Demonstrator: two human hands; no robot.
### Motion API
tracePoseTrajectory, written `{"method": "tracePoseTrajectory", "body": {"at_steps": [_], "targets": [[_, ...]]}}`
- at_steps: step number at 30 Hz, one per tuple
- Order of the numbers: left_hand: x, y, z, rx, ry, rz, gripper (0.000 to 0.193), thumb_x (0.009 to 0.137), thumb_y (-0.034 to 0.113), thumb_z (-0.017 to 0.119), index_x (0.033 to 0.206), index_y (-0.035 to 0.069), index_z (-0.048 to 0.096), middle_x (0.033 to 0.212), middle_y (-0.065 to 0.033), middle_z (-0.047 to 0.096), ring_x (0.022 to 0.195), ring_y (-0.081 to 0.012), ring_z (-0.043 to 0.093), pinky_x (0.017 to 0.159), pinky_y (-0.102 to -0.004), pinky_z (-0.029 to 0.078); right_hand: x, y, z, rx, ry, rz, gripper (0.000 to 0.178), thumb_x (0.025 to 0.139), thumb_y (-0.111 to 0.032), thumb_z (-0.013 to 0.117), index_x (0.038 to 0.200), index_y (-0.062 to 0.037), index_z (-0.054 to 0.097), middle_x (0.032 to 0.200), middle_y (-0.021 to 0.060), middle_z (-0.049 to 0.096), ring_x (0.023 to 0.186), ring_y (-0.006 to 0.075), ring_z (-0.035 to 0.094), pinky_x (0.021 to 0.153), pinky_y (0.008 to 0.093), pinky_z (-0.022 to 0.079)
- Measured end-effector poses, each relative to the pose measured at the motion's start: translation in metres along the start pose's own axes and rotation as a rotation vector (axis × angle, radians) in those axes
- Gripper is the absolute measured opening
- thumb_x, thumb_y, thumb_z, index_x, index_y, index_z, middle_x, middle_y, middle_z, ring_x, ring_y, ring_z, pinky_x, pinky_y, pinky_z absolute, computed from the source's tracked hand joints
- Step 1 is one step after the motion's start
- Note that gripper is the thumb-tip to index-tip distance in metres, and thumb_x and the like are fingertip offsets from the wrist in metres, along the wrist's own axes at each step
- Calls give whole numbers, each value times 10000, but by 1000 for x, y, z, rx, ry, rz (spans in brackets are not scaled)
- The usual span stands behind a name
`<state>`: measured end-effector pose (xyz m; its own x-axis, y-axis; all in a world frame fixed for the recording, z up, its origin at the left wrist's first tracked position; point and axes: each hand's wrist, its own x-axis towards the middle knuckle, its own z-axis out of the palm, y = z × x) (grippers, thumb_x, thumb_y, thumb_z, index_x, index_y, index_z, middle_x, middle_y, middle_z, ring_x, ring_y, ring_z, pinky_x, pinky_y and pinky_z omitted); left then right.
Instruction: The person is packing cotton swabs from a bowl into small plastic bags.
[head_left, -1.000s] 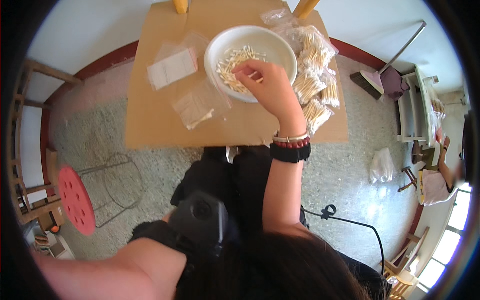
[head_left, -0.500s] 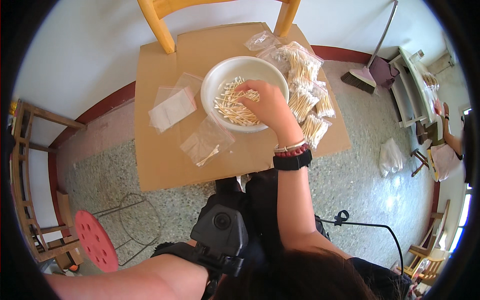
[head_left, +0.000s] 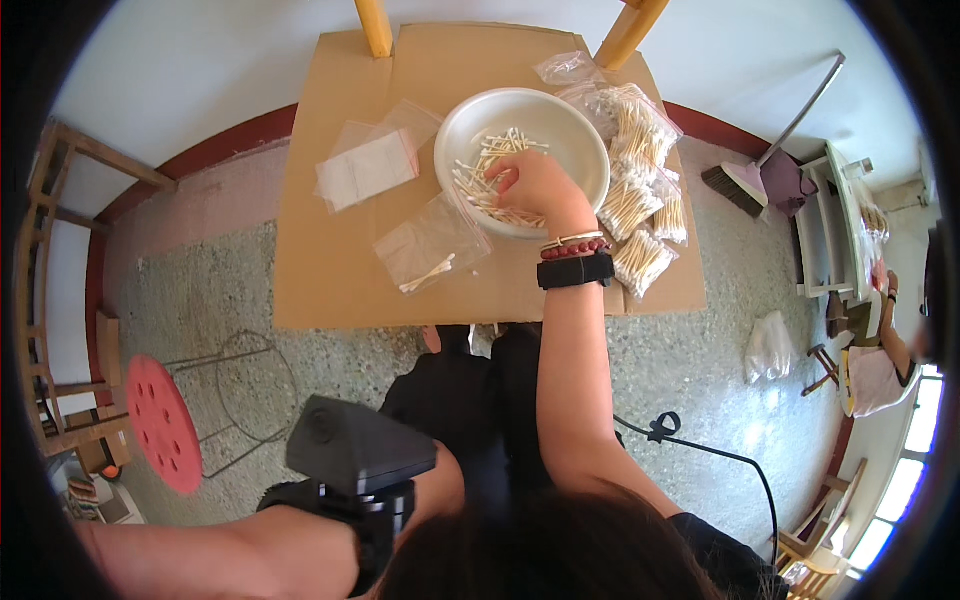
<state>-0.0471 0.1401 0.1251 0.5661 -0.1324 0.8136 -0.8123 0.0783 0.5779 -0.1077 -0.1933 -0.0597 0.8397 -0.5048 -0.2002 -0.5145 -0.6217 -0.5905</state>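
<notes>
Swabs (head_left: 474,184) lie in the bowl (head_left: 585,140) beside the curled right hand (head_left: 540,186), though whether it pinches any I cannot tell; gathering seems the step underway, and the next move likely calls for a light pinch.

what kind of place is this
Likely a modest indoor workroom: a white bowl of loose cotton swabs stands beside clear bags of swabs, and another person's arm shows by a second table.
</notes>
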Motion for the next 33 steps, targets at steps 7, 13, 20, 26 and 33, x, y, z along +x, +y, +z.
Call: {"method": "tracePoseTrajectory", "body": {"at_steps": [7,13,20,26,33], "targets": [[-7,-5,8,120,38,-72,594,875,478,576,1214,-8,534,1031,-129,574,746,-169,451,671,-312,384,-11,6,-18,215,135,-4,216,662,-21,712,871,-69,730,718,70,682,669,144,644,662,274,512],[2,13,96,57,-80,-110,287,946,179,513,1086,-58,592,894,-75,632,673,-86,483,614,-203,390,-36,-36,-37,443,499,-178,232,667,42,696,884,-40,703,703,82,676,658,152,650,608,268,500],[-59,-73,189,-63,-437,-554,171,827,89,674,995,60,669,851,-28,653,653,-80,535,573,-220,427,-62,-51,-63,913,581,-374,199,740,26,732,925,8,662,839,73,686,772,119,649,692,232,501],[-64,-67,217,-249,-445,-477,136,814,59,671,946,27,658,830,-63,650,701,-142,600,613,-259,466,-58,-49,-61,1071,535,-456,185,730,33,749,886,18,650,854,75,671,800,127,646,701,234,513],[-62,-65,220,-186,-429,-370,112,806,25,661,916,14,646,832,-92,642,719,-207,616,650,-289,482,-58,-44,-60,1106,535,-466,206,736,39,743,914,24,639,895,82,666,819,145,645,734,250,522]]}}
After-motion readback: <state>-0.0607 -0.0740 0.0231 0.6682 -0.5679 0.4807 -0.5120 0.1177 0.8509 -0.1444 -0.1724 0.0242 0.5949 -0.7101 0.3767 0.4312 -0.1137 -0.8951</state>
